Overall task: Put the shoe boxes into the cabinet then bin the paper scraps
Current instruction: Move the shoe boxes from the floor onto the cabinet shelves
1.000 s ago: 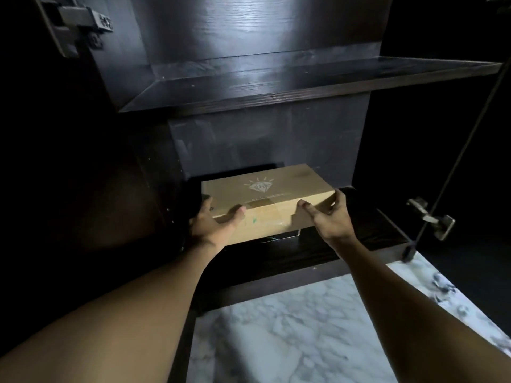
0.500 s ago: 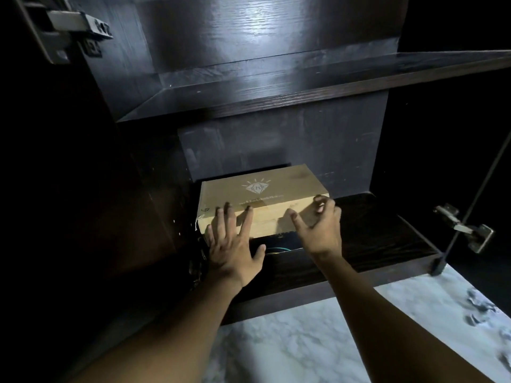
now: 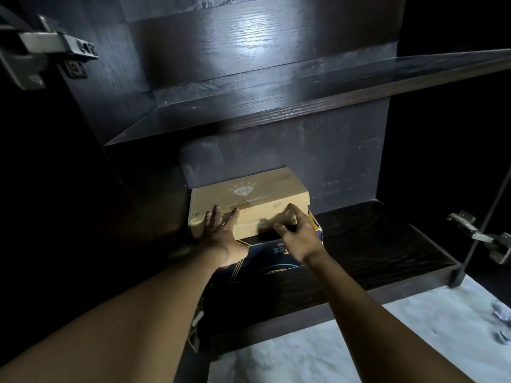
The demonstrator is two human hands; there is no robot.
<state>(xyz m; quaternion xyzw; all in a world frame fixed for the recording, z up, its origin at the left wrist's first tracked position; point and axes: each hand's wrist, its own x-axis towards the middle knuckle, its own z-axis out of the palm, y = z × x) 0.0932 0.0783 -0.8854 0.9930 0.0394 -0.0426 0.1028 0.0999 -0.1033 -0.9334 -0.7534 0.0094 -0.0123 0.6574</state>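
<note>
Now, left hand [image 3: 221, 231] flat against shoe box [image 3: 265, 189], right hand [image 3: 298, 234] curled (grip unclear).

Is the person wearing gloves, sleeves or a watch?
No. The left arm and right arm are bare, no sleeves showing. The left hand and right hand have no gloves, neither wrist a watch. The right hand is blurry, so rings are unclear.

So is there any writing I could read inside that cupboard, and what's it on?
Tan shoe box: white diamond logo with one line of small print under it, too blurred to read.
Dark box beneath it: a few pale letters, upside down and partly hidden by the right hand; not readable.
Metal hinge at top left: stamped marks, too blurred to read.
Nothing here can be quoted with certainty.
</note>
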